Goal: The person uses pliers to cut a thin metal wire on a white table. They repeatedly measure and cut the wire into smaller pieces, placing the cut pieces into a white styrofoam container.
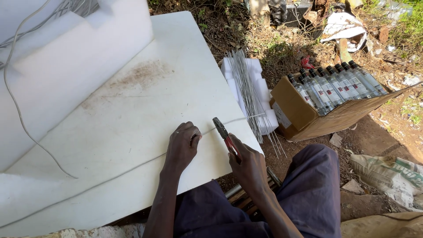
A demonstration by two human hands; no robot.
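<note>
Right now I am closing my right hand [247,164] around red-handled steel pliers [224,135] biting the long thin grey wire [132,168], while my left hand [182,146] is pinning that wire flat on the white board [145,110], and I judge a square, steady bite best.

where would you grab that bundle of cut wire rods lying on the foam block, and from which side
Probably at mid-length of the wire rods, from above, fingers wrapped across them. They lie loose and fanned on the foam block, ends overhanging, so an end grip would likely splay them.
</note>
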